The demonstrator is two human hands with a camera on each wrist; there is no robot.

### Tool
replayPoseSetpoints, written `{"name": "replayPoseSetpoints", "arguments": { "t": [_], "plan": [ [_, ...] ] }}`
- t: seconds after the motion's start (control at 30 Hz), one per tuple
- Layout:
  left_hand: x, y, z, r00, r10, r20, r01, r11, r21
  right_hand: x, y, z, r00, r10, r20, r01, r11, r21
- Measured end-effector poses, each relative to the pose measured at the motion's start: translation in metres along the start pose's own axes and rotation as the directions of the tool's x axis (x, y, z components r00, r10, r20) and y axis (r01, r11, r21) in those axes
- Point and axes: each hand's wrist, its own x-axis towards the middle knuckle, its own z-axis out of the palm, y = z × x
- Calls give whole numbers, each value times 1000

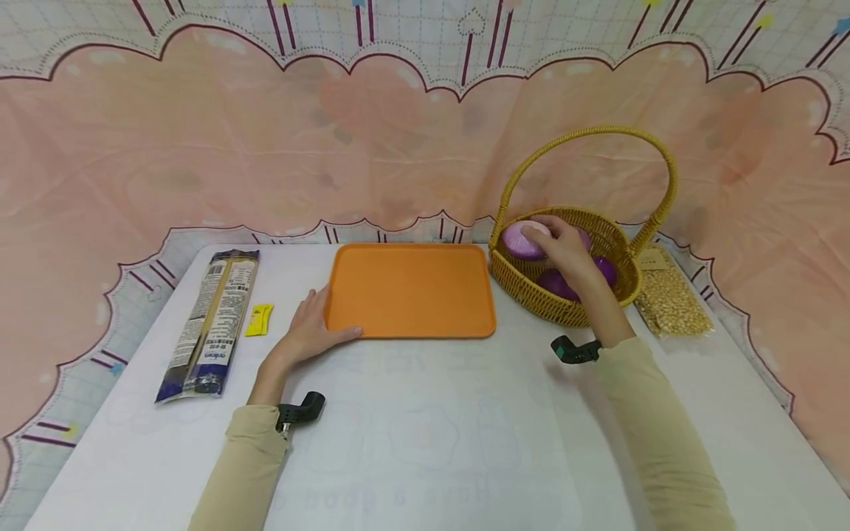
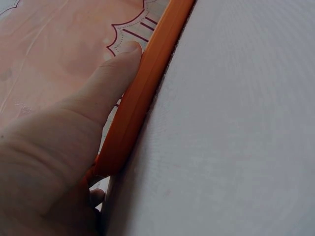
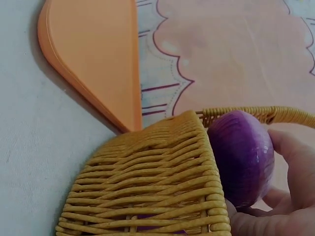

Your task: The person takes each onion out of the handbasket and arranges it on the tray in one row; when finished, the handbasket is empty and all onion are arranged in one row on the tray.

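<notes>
My right hand (image 1: 564, 247) grips a purple onion (image 1: 524, 240) at the left rim of a yellow wicker basket (image 1: 564, 313). In the right wrist view the onion (image 3: 241, 157) shows beside the basket's woven wall (image 3: 147, 191), with fingers and thumb on its far side. More purple onions (image 1: 556, 284) lie inside the basket, partly hidden by my forearm. My left hand (image 1: 312, 324) rests at the near left corner of an orange tray (image 1: 412, 291). Its thumb (image 2: 115, 73) lies straight along the tray's front rim (image 2: 130, 113); the other fingers lie along the left side.
Two long printed packets (image 1: 212, 324) lie on the table's left, with a small yellow packet (image 1: 259, 319) next to them. A clear bag of yellow kernels (image 1: 671, 299) lies right of the basket. The basket's tall handle (image 1: 598, 131) arches above it. A patterned cloth (image 1: 398, 155) hangs behind.
</notes>
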Motion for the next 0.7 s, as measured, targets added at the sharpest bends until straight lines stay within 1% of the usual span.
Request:
{"name": "replayPoseSetpoints", "arguments": {
  "t": [0.1,0.3,0.7],
  "plan": [
    [0,0,0,1000,4,-1,-5,1000,-3,-2,0,-1,1000,-5,6,5,1000,5],
    [0,0,0,1000,2,8,-2,1000,-3,-6,-2,-2,1000,8,19,-7,1000,-15],
    [1,2,-2,1000,-8,16,8,1000,0,-9,-4,-2,999,19,37,-19,1000,17]
  ]
}}
